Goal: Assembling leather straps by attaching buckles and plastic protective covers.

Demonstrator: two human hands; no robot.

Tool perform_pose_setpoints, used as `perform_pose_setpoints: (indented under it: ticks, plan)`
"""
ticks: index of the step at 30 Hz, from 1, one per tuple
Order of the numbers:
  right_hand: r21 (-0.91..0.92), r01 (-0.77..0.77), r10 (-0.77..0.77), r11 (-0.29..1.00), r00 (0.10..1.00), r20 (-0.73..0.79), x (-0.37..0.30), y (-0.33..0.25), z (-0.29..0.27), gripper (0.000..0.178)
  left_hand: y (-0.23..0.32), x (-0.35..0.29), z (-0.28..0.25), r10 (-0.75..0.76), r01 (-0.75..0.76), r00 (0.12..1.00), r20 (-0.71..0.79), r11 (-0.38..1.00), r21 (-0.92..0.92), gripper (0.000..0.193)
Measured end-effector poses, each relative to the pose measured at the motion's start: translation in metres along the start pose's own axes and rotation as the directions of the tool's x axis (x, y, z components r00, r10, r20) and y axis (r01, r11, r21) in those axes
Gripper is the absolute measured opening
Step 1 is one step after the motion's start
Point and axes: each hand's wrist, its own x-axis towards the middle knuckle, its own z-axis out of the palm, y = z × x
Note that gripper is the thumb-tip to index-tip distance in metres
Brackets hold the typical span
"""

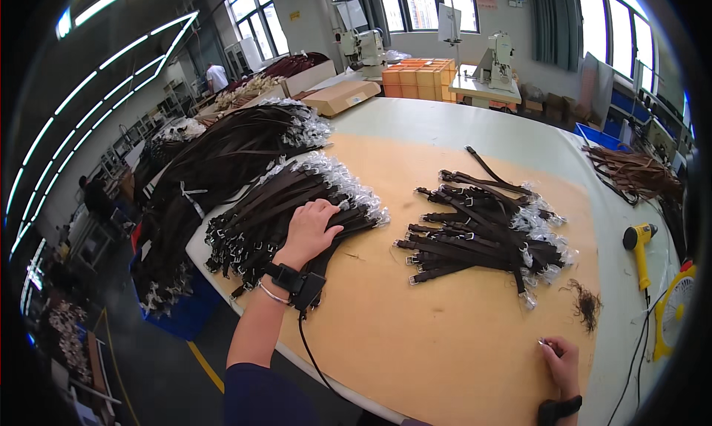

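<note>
My left hand (314, 227) rests on a pile of dark brown straps (267, 203) with metal buckles, its fingers stretched out over them. Clear plastic wrapping covers the far right ends of these straps. At the lower right, my right hand (562, 359) is closed, with a small shiny metal tip showing at the fingers; the rest of what it holds is hidden. Between and beyond my hands lies a smaller fanned group of dark buckled straps (475, 229), their right ends also wrapped in clear plastic.
A tan sheet (415, 344) covers much of the table. A larger strap bundle (222, 144) hangs over the left edge above a blue bin (182, 318). To the right are loose dark threads (586, 306), a yellow heat gun (640, 255), a yellow fan (676, 311) and brown straps (634, 170).
</note>
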Motion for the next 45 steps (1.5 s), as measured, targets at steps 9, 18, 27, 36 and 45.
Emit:
perform_pose_setpoints:
  ticks: [9,18,27,36,45]
  plan:
    - [-0.037,0.029,-0.029,0.999,1.000,0.002,-0.002,-0.002,0.002,0.014,-0.018,-0.018,0.034,-0.261,0.287,0.953,-0.156,0.941,0.179,0.029]
    - [-0.108,0.026,-0.027,0.994,1.000,-0.002,0.000,0.000,-0.002,0.017,-0.055,-0.009,0.055,-0.342,0.373,0.916,-0.210,0.918,0.131,0.024]
    - [-0.091,-0.002,0.001,0.996,1.000,-0.008,-0.001,-0.005,0.000,0.018,-0.021,-0.011,0.042,-0.371,0.321,0.911,-0.180,0.911,-0.257,0.018]
    - [-0.169,0.040,-0.037,0.985,0.999,0.025,-0.004,-0.009,-0.003,0.019,0.013,-0.072,0.125,-0.151,0.183,0.945,0.289,0.979,-0.088,0.069]
    - [-0.174,0.113,-0.108,0.978,0.993,0.038,-0.002,-0.002,-0.002,0.022,0.130,-0.110,0.078,0.339,-0.228,0.863,0.373,0.923,-0.311,0.074]
